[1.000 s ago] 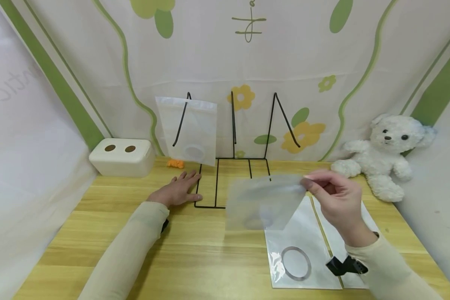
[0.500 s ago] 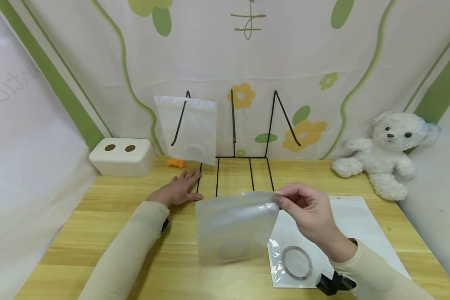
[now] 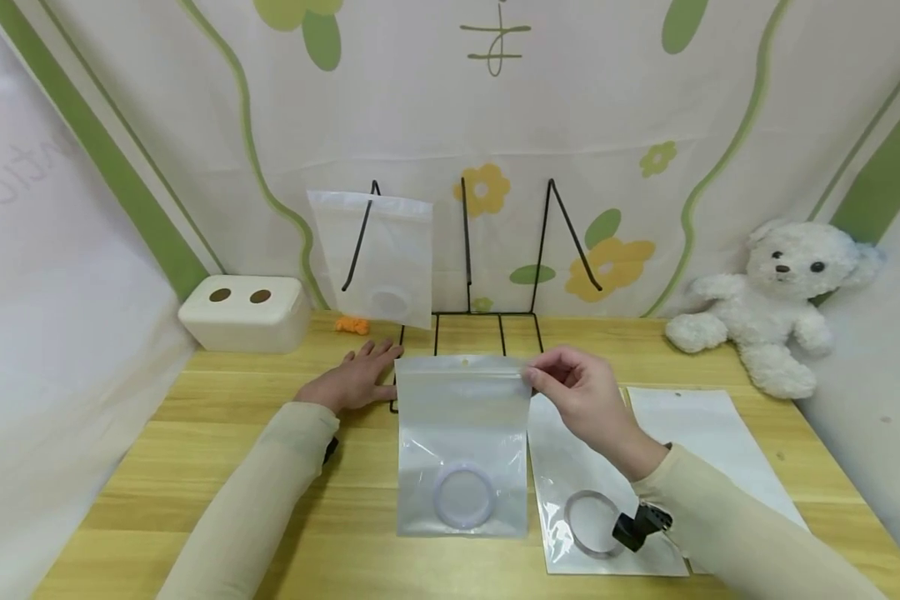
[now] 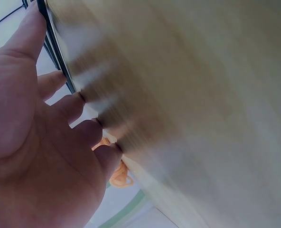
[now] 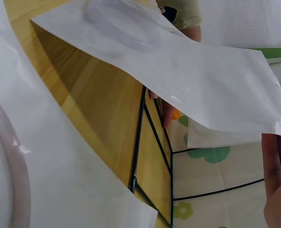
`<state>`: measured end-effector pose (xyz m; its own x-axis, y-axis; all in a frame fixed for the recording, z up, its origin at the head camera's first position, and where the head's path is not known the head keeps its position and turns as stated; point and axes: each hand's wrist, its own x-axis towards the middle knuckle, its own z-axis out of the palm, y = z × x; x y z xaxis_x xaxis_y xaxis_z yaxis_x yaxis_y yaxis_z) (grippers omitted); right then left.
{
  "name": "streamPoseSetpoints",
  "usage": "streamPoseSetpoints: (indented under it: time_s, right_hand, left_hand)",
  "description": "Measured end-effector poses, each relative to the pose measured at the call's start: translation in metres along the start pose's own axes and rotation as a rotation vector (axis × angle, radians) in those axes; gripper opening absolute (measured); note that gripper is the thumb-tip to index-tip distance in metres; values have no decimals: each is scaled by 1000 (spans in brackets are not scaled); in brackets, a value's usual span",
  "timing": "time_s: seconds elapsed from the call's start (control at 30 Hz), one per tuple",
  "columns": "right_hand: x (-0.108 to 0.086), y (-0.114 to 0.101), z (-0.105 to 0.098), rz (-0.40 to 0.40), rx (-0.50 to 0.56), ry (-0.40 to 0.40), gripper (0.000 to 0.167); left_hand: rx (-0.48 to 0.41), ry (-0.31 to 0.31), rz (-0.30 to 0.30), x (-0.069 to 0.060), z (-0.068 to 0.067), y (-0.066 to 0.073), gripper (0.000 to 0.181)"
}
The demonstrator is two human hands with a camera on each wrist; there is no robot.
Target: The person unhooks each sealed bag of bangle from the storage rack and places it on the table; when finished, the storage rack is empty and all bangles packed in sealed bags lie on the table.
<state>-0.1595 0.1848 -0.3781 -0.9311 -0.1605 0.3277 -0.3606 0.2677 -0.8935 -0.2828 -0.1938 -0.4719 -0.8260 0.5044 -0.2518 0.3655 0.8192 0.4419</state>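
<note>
My right hand pinches the top right corner of a zip bag between thumb and fingers. A pale bangle-like ring shows through the lower part of that bag, and a small hole sits at its top edge. The bag hangs facing me, in front of a black wire display rack with upright hooks. In the right wrist view the bag stretches away from the fingertips. My left hand lies with fingers spread on the table, at the rack base's left side. A similar bag hangs on the rack's left hook.
Two more bags lie on the right of the table: a nearer bag with a ring and a farther bag, partly under my forearm. A white box, a small orange object and a white teddy bear stand along the back.
My right hand has carried the bag left and turned it from tilted to upright, facing me. The left hand has stayed on the table.
</note>
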Motion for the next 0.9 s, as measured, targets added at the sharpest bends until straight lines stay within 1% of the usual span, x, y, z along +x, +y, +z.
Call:
streamPoseSetpoints:
  time_s: [0.03, 0.1, 0.17, 0.2, 0.23, 0.27, 0.3, 0.37, 0.43, 0.5, 0.6, 0.7, 0.77, 0.9]
  right_hand:
    - [1, 4, 1, 21, 11, -11, 5]
    - [3, 11, 3, 72, 43, -37, 7]
    - [4, 19, 6, 143, 75, -58, 10]
    - [5, 22, 7, 184, 82, -70, 11]
    - [5, 26, 9, 223, 84, -81, 11]
    - [6, 29, 11, 264, 78, -94, 12]
    - [7, 32, 12, 305, 72, -107, 12]
    - [9, 36, 14, 365, 51, -134, 13]
    - [10, 40, 15, 407, 21, -161, 17]
    - [12, 44, 15, 419, -18, -189, 23]
    - [15, 48, 14, 401, -122, -222, 28]
    - [19, 52, 13, 364, -269, -241, 22]
    - [22, 54, 12, 341, -347, -253, 17]
    - [27, 57, 11, 306, -441, -286, 12]
  left_hand:
    - [-5, 2, 4, -2, -1, 2, 92]
    - [-5, -9, -15, -9, -7, 16, 90]
    - [9, -17, -18, -16, -13, 28, 89]
    - [20, -22, -20, -18, -15, 32, 89]
    - [22, -19, -22, -18, -15, 33, 89]
    - [31, -27, -30, -22, -18, 39, 85]
    - [37, -26, -28, -23, -19, 41, 85]
    - [42, -28, -30, -23, -18, 41, 85]
    - [40, -29, -34, -23, -19, 42, 85]
    - [40, -27, -34, -23, -19, 42, 85]
    - [36, -23, -37, -23, -19, 41, 85]
    - [30, -24, -37, -22, -18, 40, 86]
    - [27, -28, -38, -22, -18, 40, 86]
    - [29, -31, -39, -23, -18, 41, 86]
